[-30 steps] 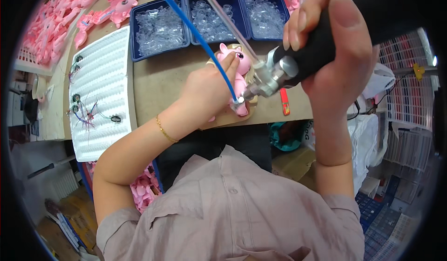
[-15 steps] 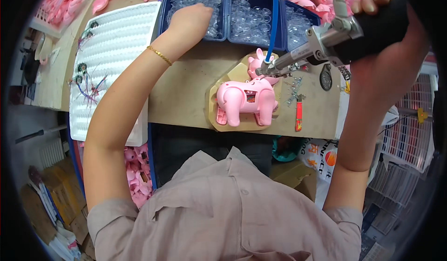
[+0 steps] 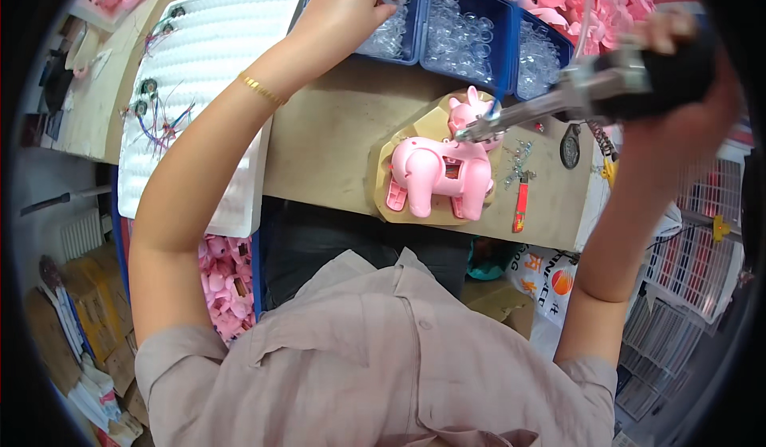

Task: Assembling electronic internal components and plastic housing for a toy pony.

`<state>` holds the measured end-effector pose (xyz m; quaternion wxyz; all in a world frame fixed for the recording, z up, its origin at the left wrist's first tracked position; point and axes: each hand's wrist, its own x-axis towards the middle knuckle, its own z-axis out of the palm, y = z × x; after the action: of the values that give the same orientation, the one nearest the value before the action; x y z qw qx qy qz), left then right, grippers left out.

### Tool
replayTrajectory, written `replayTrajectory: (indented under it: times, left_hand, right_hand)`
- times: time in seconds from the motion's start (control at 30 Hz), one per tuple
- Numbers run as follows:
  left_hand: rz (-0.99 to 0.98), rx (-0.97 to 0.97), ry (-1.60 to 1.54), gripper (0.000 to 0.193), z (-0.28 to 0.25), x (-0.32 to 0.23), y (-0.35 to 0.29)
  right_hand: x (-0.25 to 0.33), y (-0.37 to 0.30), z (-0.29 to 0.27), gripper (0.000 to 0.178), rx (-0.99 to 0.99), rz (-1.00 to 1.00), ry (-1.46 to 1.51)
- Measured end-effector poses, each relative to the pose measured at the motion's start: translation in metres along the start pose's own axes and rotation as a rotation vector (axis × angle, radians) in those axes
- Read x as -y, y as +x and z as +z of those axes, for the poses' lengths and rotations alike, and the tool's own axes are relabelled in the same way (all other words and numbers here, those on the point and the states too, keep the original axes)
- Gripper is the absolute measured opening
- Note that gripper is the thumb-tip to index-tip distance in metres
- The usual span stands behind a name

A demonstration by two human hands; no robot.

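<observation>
- White ribbed tray (image 3: 203,56), at ten o'clock: small wired parts lie on its left edge.
- Left hand (image 3: 343,8), at twelve o'clock: fingertips pinched inside the blue bin (image 3: 411,44) of clear small parts; whether a part is gripped cannot be told.
- Pink toy animal (image 3: 439,177), centre: lying on a tan fixture (image 3: 383,172).
- Right hand (image 3: 678,88), at two o'clock: closed around the powered driver (image 3: 574,96), tip touching the toy's head.
- Judgement: fetching a part; seating it on the toy likely follows.

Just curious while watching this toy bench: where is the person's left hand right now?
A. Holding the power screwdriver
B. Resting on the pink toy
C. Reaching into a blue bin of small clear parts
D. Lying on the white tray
C: the left hand is over the leftmost blue bin of clear parts, fingers pinching among them, well apart from the pink toy.
</observation>
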<state>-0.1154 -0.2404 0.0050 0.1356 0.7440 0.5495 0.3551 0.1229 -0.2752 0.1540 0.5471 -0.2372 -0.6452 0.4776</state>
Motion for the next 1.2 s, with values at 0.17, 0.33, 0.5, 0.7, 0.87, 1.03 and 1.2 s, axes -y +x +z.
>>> replayTrajectory:
  times: [0.17, 0.33, 0.5, 0.7, 0.87, 1.03, 1.2]
  left_hand:
    - [-0.066, 0.172, -0.005, 0.012, -0.036, -0.057, -0.060]
    - [0.144, -0.047, -0.219, 0.015, -0.011, -0.102, -0.160]
    - [0.257, -0.028, -0.127, 0.012, 0.018, -0.115, -0.190]
    - [0.269, 0.080, -0.044, 0.011, 0.017, -0.125, -0.192]
    - [0.279, 0.079, -0.012, 0.013, 0.016, -0.127, -0.197]
    - [0.300, 0.067, 0.021, 0.013, 0.020, -0.131, -0.198]
    - [0.279, 0.043, 0.064, 0.014, 0.023, -0.134, -0.201]
  right_hand:
    - [0.010, -0.005, -0.005, 0.026, -0.007, -0.008, -0.027]
    - [0.001, 0.000, 0.006, 0.025, 0.048, -0.015, 0.023]
    - [0.000, -0.001, 0.016, 0.023, 0.083, -0.010, 0.040]
    - [0.008, -0.008, 0.036, 0.022, 0.097, -0.005, 0.106]
    - [0.041, 0.013, -0.081, 0.026, 0.094, -0.002, 0.148]
    - [0.100, 0.000, -0.167, 0.031, 0.072, -0.012, 0.103]
    - [0.051, -0.031, 0.038, 0.036, 0.074, -0.015, 0.095]
